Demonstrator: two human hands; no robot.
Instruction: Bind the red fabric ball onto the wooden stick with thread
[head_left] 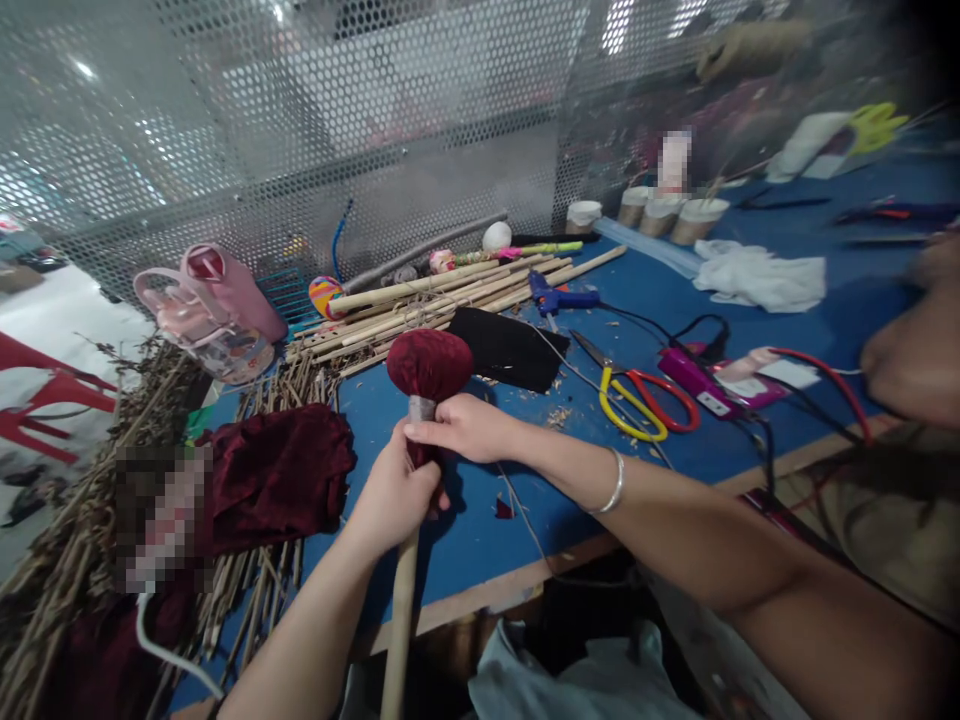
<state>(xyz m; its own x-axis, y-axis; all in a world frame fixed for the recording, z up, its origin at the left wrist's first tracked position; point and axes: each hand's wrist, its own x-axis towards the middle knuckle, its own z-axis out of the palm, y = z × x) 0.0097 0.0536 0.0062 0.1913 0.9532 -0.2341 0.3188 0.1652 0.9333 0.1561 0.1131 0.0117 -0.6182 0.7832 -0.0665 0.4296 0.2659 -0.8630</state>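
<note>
A pale wooden stick [401,610] with a rounded head of dark red velvet [430,362] stands tilted in front of me. A grey band that looks like tape [421,408] goes round the neck under the head. My left hand [397,490] is closed round the stick just below the neck, over gathered red cloth. My right hand [472,428] pinches at the band, its thumb touching my left hand; its other fingertips are partly hidden. To the left lies folded dark red velvet [277,475]. Behind the head lies a black cloth piece [510,350].
Scissors [634,400], a blue glue gun [559,295], a purple power strip [697,382] and cords lie on the right. Bundled wooden sticks [450,300] lie behind, dry stalks [75,530] at left. A pink bottle [232,290] stands at back left. Another person's arm [919,340] reaches in.
</note>
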